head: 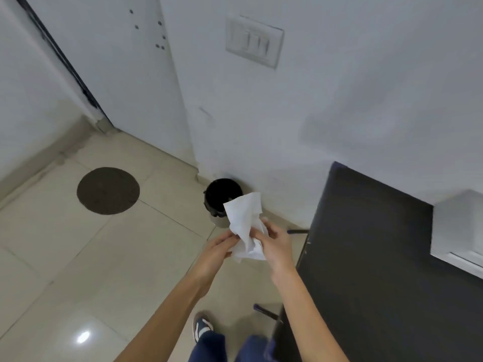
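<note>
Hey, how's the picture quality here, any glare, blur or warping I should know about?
Head view: a bright glare spot on the floor tiles at lower left; the switch plate looks soft and smeared; the door edge leans and bows from the wide lens; the paper is fairly sharp; light is even, shadows faint.

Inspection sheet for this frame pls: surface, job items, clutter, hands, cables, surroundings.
Surface: glossy tiled floor, one light glare; dark table at right.
Job's things: crumpled white paper, held up; open black bin on the floor against the wall.
Clutter: round dark disc on the floor.
Hands: left hand pinches the paper; right hand grips it.
Cables: nothing seen.
Surroundings: white wall, switch plate, door, one shoe.
</note>
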